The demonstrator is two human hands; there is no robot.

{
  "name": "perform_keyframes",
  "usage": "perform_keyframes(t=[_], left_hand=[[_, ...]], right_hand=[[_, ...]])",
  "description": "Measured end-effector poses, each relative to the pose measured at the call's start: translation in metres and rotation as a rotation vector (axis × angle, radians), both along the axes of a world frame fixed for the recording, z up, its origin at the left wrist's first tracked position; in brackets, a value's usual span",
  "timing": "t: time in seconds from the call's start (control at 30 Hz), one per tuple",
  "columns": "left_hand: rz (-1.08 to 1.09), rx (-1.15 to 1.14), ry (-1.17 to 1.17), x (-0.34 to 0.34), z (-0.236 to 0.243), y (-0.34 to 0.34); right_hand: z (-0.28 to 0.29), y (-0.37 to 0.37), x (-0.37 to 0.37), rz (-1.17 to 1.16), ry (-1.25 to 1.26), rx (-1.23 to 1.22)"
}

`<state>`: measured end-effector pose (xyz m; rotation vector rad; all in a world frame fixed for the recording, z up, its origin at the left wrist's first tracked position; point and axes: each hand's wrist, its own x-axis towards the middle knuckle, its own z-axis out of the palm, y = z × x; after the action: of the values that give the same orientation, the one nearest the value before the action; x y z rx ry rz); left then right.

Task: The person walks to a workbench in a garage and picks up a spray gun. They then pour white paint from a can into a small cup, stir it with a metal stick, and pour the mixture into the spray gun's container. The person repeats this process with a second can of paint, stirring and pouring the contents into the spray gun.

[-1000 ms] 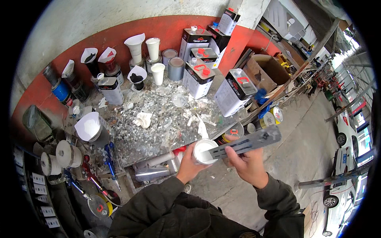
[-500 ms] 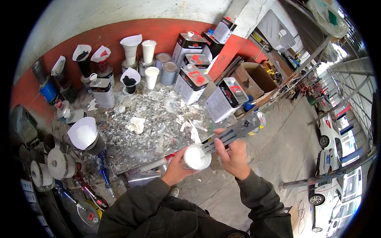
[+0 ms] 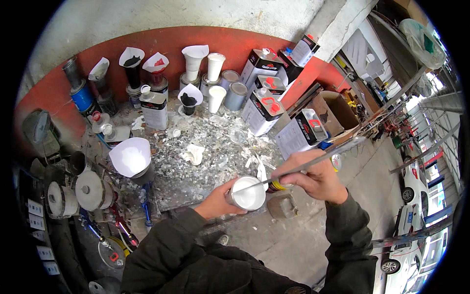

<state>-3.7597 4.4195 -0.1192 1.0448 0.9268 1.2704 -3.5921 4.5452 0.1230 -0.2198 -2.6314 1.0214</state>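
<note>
My left hand point(image 3: 218, 202) is wrapped around a cup point(image 3: 254, 206) of white paint, held in front of me off the bench's near edge. In my right hand point(image 3: 316, 177) is a long flat mixing stick point(image 3: 346, 146), gripped between fingers and thumb. The stick slants down to the left, and its lower end dips into the white paint. It is turned edge-on, so its broad face is barely visible. On the bench beyond, a crumpled white paper point(image 3: 193, 154) and a clear round lid point(image 3: 238, 136) lie near the cup.
The paint-spattered bench point(image 3: 171, 181) carries strainer-topped cups, such as a white paper strainer point(image 3: 129, 157) at left. Rectangular solvent cans point(image 3: 262, 110) and paint tins point(image 3: 236, 96) line the back. Spray guns point(image 3: 120, 220) hang at lower left. A cardboard box point(image 3: 335, 110) stands right.
My right hand has rolled the stick from showing its slotted face to edge-on, and shifted right. The cup stays in my left hand. My view has turned, moving the bench rightward.
</note>
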Motion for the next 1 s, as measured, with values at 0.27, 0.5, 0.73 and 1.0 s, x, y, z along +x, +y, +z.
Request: perform_keyframes(t=[0.27,0.5,0.73,1.0], left_hand=[[0.128,0.019,0.099,-0.047,0.067,-0.022],[0.365,0.003,0.101,-0.096,0.125,-0.055],[0.584,-0.003,0.281,-0.168,0.177,-0.103],[0.778,-0.026,0.376,-0.224,0.178,-0.145]], right_hand=[[-0.018,-0.005,-0.039,-0.093,0.104,0.185],[0.035,-0.045,-0.099,-0.112,0.254,-0.08],[0.07,-0.052,-0.195,0.039,0.566,-0.064],[0.001,-0.085,-0.263,-0.016,0.497,-0.323]])
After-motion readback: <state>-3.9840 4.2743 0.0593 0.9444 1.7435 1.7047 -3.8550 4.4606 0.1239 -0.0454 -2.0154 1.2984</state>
